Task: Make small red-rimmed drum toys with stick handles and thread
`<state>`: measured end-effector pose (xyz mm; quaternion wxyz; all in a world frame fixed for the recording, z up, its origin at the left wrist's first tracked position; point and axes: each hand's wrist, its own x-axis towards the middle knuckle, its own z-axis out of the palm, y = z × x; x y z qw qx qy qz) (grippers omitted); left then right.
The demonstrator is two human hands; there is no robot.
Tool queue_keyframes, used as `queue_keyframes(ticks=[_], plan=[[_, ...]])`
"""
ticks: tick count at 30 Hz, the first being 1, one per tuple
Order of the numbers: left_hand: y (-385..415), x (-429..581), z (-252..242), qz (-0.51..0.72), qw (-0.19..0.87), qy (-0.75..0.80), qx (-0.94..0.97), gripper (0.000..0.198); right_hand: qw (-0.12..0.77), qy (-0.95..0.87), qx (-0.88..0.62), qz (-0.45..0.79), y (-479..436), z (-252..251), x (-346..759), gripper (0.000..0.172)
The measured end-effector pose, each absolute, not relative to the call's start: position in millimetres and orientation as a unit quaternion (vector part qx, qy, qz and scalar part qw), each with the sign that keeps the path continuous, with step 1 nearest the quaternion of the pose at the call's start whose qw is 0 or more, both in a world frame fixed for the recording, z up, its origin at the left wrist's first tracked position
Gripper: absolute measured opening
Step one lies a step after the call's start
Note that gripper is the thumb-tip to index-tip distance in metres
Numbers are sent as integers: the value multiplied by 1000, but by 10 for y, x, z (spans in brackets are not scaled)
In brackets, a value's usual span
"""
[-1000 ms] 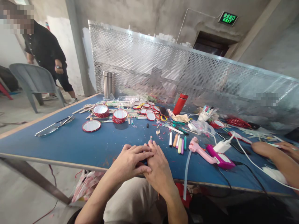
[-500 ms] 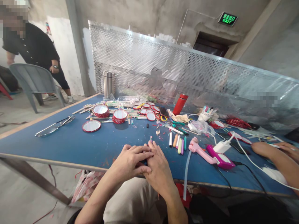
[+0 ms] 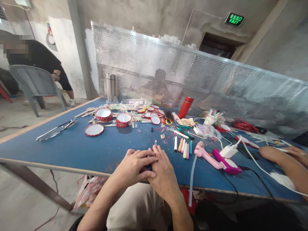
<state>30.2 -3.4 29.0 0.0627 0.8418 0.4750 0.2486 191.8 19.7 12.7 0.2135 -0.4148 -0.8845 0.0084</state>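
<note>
Presently, both hands rest at the near edge of the matte blue table (image 3: 72,146). The left hand (image 3: 133,166) lies over the right hand (image 3: 165,176), its fingers curled across the right's, which stretch flat on the surface. A small dark piece (image 3: 149,166) shows between them, mostly hidden; its shape and any grip on it cannot be told. Just beyond lie a row of slim coloured markers (image 3: 184,147), a glossy pink glue gun (image 3: 207,156) and, farther left, a round red-rimmed lid (image 3: 94,129). A perforated metal screen (image 3: 168,70) stands behind.

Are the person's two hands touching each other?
Touching. The head view shows the left hand lying across the right hand, with no gap between them.
</note>
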Motion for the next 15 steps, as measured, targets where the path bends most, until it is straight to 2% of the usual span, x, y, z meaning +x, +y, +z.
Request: queue_keyframes(ticks=[15], plan=[[-27,298,284,250,66,474,842,55,218,-884,-413,3,208,121,1917,57]])
